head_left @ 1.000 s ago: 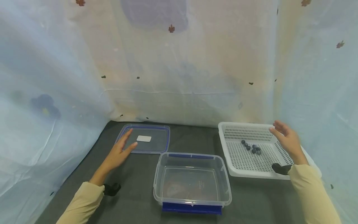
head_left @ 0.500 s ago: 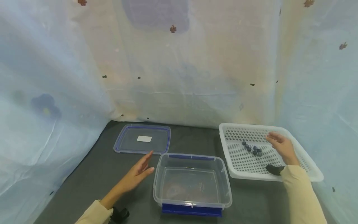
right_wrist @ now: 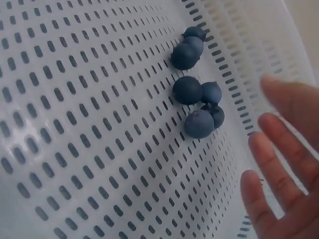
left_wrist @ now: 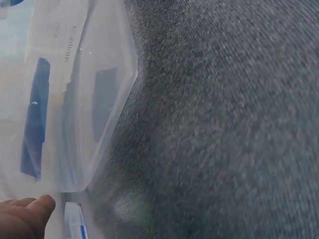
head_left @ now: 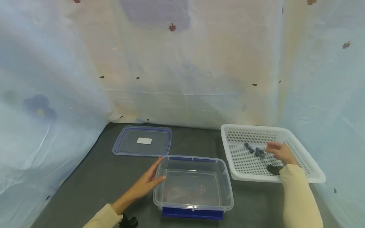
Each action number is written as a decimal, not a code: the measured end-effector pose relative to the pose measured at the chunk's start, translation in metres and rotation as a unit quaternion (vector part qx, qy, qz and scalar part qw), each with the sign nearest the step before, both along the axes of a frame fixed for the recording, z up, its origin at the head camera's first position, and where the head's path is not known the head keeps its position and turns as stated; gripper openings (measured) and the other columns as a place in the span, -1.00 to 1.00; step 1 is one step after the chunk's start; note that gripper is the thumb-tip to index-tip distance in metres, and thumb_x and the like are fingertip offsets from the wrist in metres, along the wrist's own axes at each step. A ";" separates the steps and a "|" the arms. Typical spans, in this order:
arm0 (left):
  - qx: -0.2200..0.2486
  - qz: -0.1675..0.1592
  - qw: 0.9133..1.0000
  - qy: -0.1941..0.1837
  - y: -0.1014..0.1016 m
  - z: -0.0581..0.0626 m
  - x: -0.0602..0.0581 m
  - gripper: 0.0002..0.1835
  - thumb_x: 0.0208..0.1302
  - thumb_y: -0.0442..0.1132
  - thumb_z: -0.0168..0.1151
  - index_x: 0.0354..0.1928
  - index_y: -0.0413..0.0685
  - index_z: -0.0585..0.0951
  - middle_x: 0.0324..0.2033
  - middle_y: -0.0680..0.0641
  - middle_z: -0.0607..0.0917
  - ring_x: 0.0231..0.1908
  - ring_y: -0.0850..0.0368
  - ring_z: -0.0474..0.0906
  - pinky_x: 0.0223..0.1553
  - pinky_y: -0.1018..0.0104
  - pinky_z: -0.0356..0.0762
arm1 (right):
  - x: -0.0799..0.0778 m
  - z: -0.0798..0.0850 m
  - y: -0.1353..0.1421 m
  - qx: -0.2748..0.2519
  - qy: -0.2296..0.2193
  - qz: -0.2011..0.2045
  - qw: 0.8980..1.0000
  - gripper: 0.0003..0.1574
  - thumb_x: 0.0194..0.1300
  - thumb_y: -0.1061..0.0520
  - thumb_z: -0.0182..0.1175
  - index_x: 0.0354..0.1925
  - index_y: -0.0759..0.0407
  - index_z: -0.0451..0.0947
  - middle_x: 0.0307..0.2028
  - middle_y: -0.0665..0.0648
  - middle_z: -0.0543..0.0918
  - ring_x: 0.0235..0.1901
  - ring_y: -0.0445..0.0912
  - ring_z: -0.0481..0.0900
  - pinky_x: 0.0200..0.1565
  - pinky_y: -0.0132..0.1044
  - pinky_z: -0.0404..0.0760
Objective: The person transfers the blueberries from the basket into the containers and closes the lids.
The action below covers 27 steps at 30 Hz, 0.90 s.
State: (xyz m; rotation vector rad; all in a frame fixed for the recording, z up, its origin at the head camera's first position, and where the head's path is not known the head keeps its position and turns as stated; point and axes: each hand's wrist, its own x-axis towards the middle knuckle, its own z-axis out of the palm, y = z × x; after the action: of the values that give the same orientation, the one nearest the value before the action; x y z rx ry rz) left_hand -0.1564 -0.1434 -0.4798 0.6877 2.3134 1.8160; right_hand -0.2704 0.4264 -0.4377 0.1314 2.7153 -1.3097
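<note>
My left hand (head_left: 144, 183) is at the left rim of a clear plastic food container (head_left: 194, 182), its fingers along the outer side and its thumb over the rim. Whether it presses on the wall I cannot tell. In the left wrist view its fingertips (left_wrist: 46, 203) show by the container's corner. My right hand (head_left: 280, 152) hovers inside a white plastic basket (head_left: 256, 177), just right of several blueberries (right_wrist: 188, 90) on the perforated floor. Its fingers (right_wrist: 271, 164) are spread and slightly bent, holding nothing and apart from the berries.
A clear lid (head_left: 156, 147) with a blue seal and a white label lies behind the container on the left. The dark grey cloth (head_left: 114, 177) covers the table. A pale patterned curtain (head_left: 182, 79) hangs at the back and both sides.
My left hand has moved right and toward me, from over the lid to the container's left rim. My right hand has moved left and lower, toward the blueberries.
</note>
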 end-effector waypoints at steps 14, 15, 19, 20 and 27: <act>0.046 0.028 0.998 0.033 0.008 -0.013 -0.012 -0.33 0.40 -0.41 0.08 0.48 -0.25 0.08 0.45 -0.31 0.04 0.41 -0.27 -0.15 0.28 -0.18 -0.07 | 0.002 -0.006 0.010 -0.004 -0.041 -0.013 0.999 -0.26 0.32 0.03 0.26 0.22 0.55 0.32 0.17 0.47 0.43 0.22 0.41 0.28 0.11 0.30 0.36; 0.051 0.030 0.998 0.036 0.008 -0.013 -0.013 -0.34 0.39 -0.44 0.08 0.47 -0.27 0.10 0.44 -0.32 0.06 0.41 -0.27 -0.14 0.28 -0.16 -0.07 | 0.003 -0.006 0.010 -0.004 -0.036 -0.012 0.999 -0.26 0.31 0.02 0.26 0.21 0.55 0.33 0.16 0.47 0.44 0.21 0.40 0.29 0.10 0.29 0.38; 0.067 0.041 0.996 0.035 0.011 -0.012 -0.017 -0.35 0.35 -0.52 0.05 0.45 -0.31 0.13 0.43 -0.32 0.09 0.41 -0.24 -0.10 0.28 -0.01 -0.05 | 0.002 -0.009 0.008 0.014 -0.028 -0.011 0.999 -0.27 0.28 0.01 0.30 0.18 0.53 0.39 0.12 0.46 0.49 0.15 0.39 0.36 0.06 0.25 0.41; 0.070 0.042 0.996 0.032 0.012 -0.011 -0.017 -0.35 0.35 -0.52 0.04 0.45 -0.31 0.13 0.43 -0.32 0.09 0.41 -0.22 -0.10 0.28 0.02 -0.05 | 0.001 -0.010 0.007 0.027 -0.029 -0.013 0.999 -0.29 0.26 0.01 0.31 0.16 0.51 0.42 0.10 0.45 0.51 0.14 0.38 0.37 0.05 0.25 0.41; 0.080 0.056 0.995 0.008 0.016 -0.010 -0.022 -0.36 0.36 -0.53 0.02 0.46 -0.25 0.15 0.43 -0.29 0.13 0.40 -0.16 -0.03 0.29 0.22 0.02 | -0.005 -0.014 -0.001 0.069 -0.037 -0.043 0.996 -0.40 0.13 0.10 0.41 0.03 0.47 0.53 -0.04 0.40 0.61 0.04 0.34 0.44 0.04 0.25 0.40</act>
State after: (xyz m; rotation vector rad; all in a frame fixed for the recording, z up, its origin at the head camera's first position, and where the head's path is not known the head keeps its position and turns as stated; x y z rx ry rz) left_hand -0.1784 -0.1279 -0.4900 0.6069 2.2775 2.0694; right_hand -0.2756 0.4255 -0.4517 0.3080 2.7633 -1.1116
